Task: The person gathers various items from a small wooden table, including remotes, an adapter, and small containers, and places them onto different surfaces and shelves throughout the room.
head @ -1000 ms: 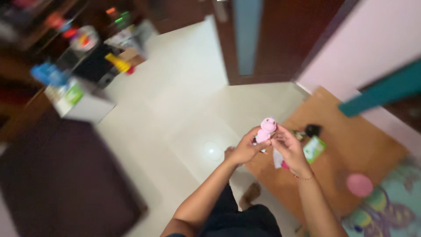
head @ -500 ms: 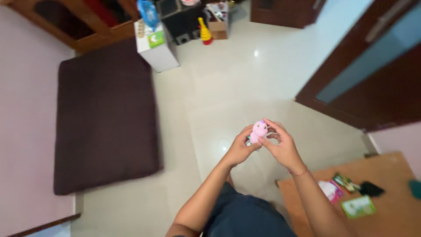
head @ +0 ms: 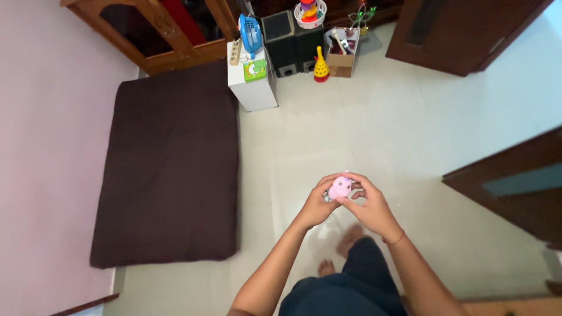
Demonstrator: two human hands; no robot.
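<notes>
A small pink toy figure [head: 339, 188] sits between both my hands, held in front of me above the pale tiled floor [head: 374, 123]. My left hand [head: 317, 206] grips it from the left and below. My right hand [head: 366, 205] closes on it from the right, fingers curled over its top. Part of the toy is hidden by my fingers. My feet show on the tiles below my hands.
A dark brown mattress [head: 170, 164] lies on the floor at left. At the far wall stand a white box [head: 253, 85] with a blue fan [head: 250, 34], black speakers [head: 287, 44], a yellow cone toy [head: 320, 65] and a cardboard box [head: 342, 58]. A dark wooden door [head: 515, 181] stands at right.
My view has swung left, away from the wooden table with its small items, toward the mattress and far wall. Both hands kept holding the pink toy, which now sits lower between the fingers.
</notes>
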